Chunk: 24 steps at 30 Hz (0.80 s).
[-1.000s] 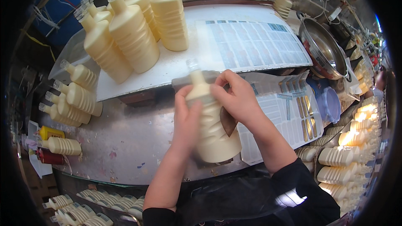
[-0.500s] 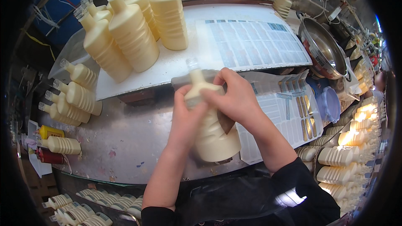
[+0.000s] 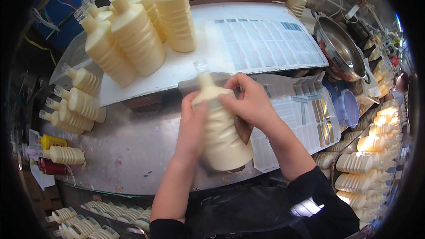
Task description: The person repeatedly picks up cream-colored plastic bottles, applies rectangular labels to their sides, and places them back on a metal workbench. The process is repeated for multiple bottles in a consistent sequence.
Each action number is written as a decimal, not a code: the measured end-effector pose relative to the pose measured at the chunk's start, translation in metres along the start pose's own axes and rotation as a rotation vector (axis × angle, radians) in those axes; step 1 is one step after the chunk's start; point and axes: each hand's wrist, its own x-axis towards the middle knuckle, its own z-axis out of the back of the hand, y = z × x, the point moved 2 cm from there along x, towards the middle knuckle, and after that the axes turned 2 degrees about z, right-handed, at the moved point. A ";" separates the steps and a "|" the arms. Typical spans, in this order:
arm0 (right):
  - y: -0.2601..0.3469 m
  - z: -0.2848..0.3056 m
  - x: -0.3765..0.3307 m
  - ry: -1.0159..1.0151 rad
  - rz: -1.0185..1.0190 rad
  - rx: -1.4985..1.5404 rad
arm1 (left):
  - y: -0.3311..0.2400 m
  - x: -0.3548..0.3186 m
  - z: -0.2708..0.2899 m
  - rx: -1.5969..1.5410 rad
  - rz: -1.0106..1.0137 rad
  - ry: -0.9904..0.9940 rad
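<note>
A cream ribbed bottle (image 3: 223, 137) with a clear cap lies tilted on the metal table (image 3: 133, 150), its neck pointing away from me. My left hand (image 3: 191, 121) grips its left side near the shoulder. My right hand (image 3: 249, 102) wraps over its upper right side, fingers pressed on the shoulder. A dark brown label (image 3: 243, 129) shows on the bottle just below my right hand.
Several upright cream bottles (image 3: 135, 33) stand on a white board at the back left. More bottles (image 3: 71, 106) lie at the left and others (image 3: 358, 163) at the right. Label sheets (image 3: 265, 44) lie behind, and a metal bowl (image 3: 343, 53) at the back right.
My right hand has shifted slightly up over the bottle's shoulder and the bottle has tilted a little; my left hand keeps its grip.
</note>
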 end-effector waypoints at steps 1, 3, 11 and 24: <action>-0.002 0.000 0.001 0.002 0.001 0.025 | 0.000 0.000 0.000 0.028 -0.027 -0.005; -0.011 0.000 0.006 0.002 0.026 0.117 | 0.002 0.001 0.000 0.123 -0.147 -0.057; -0.024 0.001 -0.007 0.025 -0.036 0.280 | -0.015 -0.001 -0.004 0.578 -0.494 -0.187; -0.018 0.000 -0.006 0.120 -0.090 0.276 | -0.004 0.005 -0.002 0.422 -0.381 -0.149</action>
